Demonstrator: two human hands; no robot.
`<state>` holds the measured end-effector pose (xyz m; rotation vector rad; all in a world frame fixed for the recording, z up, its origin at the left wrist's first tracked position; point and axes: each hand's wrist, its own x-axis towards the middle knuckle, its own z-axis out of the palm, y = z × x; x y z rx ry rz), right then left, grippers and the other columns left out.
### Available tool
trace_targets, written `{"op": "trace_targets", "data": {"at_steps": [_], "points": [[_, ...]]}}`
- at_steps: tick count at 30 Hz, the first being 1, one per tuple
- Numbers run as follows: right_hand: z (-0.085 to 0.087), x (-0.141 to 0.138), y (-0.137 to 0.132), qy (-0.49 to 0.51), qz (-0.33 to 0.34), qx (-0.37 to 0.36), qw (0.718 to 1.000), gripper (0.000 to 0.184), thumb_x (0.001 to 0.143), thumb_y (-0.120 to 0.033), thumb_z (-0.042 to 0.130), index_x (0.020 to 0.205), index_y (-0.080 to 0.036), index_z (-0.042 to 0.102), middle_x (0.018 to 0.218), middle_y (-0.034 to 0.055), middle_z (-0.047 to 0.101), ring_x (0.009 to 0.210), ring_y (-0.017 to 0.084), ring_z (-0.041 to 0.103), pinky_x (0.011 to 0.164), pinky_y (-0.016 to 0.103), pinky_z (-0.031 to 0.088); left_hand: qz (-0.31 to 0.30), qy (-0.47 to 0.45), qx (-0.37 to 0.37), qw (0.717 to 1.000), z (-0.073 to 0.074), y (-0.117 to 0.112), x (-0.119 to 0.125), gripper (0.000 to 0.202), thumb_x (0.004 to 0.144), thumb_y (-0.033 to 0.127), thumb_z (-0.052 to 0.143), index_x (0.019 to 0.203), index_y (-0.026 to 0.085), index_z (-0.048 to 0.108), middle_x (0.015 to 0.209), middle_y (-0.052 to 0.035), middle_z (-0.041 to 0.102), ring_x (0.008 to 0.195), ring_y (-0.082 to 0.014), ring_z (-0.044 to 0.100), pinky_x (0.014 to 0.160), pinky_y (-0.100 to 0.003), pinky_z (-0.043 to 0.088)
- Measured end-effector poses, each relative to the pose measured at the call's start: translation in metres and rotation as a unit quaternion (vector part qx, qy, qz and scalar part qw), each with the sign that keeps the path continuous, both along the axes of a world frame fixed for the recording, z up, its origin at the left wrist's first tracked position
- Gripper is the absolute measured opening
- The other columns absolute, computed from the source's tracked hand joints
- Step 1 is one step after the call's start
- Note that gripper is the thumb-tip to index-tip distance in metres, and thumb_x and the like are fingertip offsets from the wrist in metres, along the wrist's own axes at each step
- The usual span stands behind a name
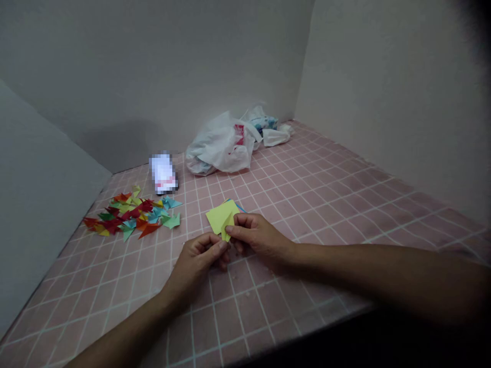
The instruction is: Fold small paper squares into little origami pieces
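Observation:
Between my two hands is a small folded piece of yellow origami paper (pixel 226 232). My left hand (pixel 202 254) pinches its lower tip between thumb and fingers. My right hand (pixel 255 236) grips it from the other side, thumb on top. Just behind lies a stack of square paper sheets (pixel 219 215), yellow uppermost, with blue and pink edges peeking out at the back. The fingers hide part of the folded piece. Over to the left sits a pile of folded paper figures (pixel 132 214) in red, orange, yellow, green and light blue.
A phone-like device (pixel 163 173) with a bright, pixelated screen stands near the back wall. White plastic bags (pixel 224 145) lie at the back middle, beside a blue-and-white package (pixel 264 122). Walls enclose the pink tiled surface (pixel 307 199) at the left, back and right.

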<state>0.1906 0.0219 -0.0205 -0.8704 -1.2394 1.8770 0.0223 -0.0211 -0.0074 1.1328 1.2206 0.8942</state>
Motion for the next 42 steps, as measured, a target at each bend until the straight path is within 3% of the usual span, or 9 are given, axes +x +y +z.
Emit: {"op": "trace_targets", "data": {"at_steps": [6, 15, 20, 24, 29, 36, 42], "points": [[0.0033, -0.0013, -0.0001, -0.035, 0.001, 0.034, 0.999, 0.026, 0.083, -0.033, 0.062, 0.067, -0.018, 0.049, 0.054, -0.0047, 0.05, 0.05, 0.008, 0.042, 0.051, 0.024, 0.029, -0.008, -0.002, 0.008, 1.0, -0.0008, -0.0002, 0.0016, 0.022, 0.083, 0.036, 0.07, 0.083, 0.014, 0.069, 0.075, -0.0028, 0.07, 0.061, -0.0111, 0.058, 0.061, -0.024, 0.047], [0.0049, -0.0001, 0.0009, -0.052, 0.019, 0.055, 0.997, 0.025, 0.084, -0.03, 0.061, 0.066, -0.018, 0.048, 0.053, -0.0043, 0.051, 0.049, 0.008, 0.042, 0.049, 0.024, 0.03, 0.018, -0.017, 0.004, 1.0, -0.0039, -0.0014, 0.0022, 0.024, 0.081, 0.036, 0.072, 0.071, 0.015, 0.064, 0.06, 0.0017, 0.064, 0.054, -0.009, 0.055, 0.057, -0.021, 0.044], [0.0045, -0.0006, 0.002, -0.05, 0.027, 0.068, 0.996, 0.027, 0.084, -0.031, 0.062, 0.065, -0.019, 0.047, 0.053, -0.0049, 0.05, 0.048, 0.007, 0.04, 0.048, 0.024, 0.027, 0.032, -0.004, 0.008, 0.999, -0.001, -0.0005, -0.0004, 0.023, 0.081, 0.039, 0.071, 0.083, 0.016, 0.067, 0.072, -0.0015, 0.068, 0.064, -0.0128, 0.061, 0.063, -0.025, 0.05], [0.0018, -0.0015, 0.0031, -0.064, 0.049, 0.07, 0.994, 0.026, 0.083, -0.03, 0.061, 0.066, -0.019, 0.045, 0.055, -0.0047, 0.05, 0.048, 0.007, 0.041, 0.046, 0.024, 0.027, 0.066, -0.015, 0.019, 0.997, -0.004, 0.0004, -0.0031, 0.021, 0.08, 0.036, 0.074, 0.081, 0.016, 0.065, 0.071, 0.001, 0.066, 0.064, -0.0103, 0.06, 0.063, -0.021, 0.048], [-0.0004, -0.0034, 0.0043, -0.014, 0.025, 0.069, 0.997, 0.019, 0.076, -0.025, 0.066, 0.083, -0.02, 0.048, 0.065, -0.0062, 0.052, 0.05, 0.008, 0.048, 0.047, 0.023, 0.036, 0.095, -0.018, 0.04, 0.994, -0.0062, 0.0015, -0.002, 0.02, 0.08, 0.033, 0.073, 0.076, 0.017, 0.061, 0.066, 0.0022, 0.065, 0.061, -0.0097, 0.059, 0.061, -0.02, 0.047], [-0.0013, -0.0027, 0.0047, -0.016, 0.009, 0.109, 0.994, 0.014, 0.076, -0.021, 0.065, 0.078, -0.019, 0.051, 0.067, -0.0056, 0.049, 0.056, 0.008, 0.043, 0.052, 0.023, 0.033, 0.119, -0.047, 0.067, 0.99, 0.0, -0.0012, 0.001, 0.024, 0.073, 0.024, 0.078, 0.092, 0.019, 0.064, 0.078, 0.0025, 0.067, 0.068, -0.0105, 0.062, 0.064, -0.02, 0.05], [0.0013, -0.0009, 0.0057, -0.027, 0.007, 0.162, 0.986, 0.011, 0.075, -0.018, 0.063, 0.076, -0.018, 0.053, 0.069, -0.0049, 0.049, 0.062, 0.01, 0.043, 0.057, 0.025, 0.033, 0.105, -0.021, 0.083, 0.991, 0.001, -0.0015, 0.0004, 0.015, 0.075, 0.024, 0.076, 0.085, 0.018, 0.066, 0.077, 0.002, 0.066, 0.069, -0.0104, 0.06, 0.064, -0.02, 0.049]]}}
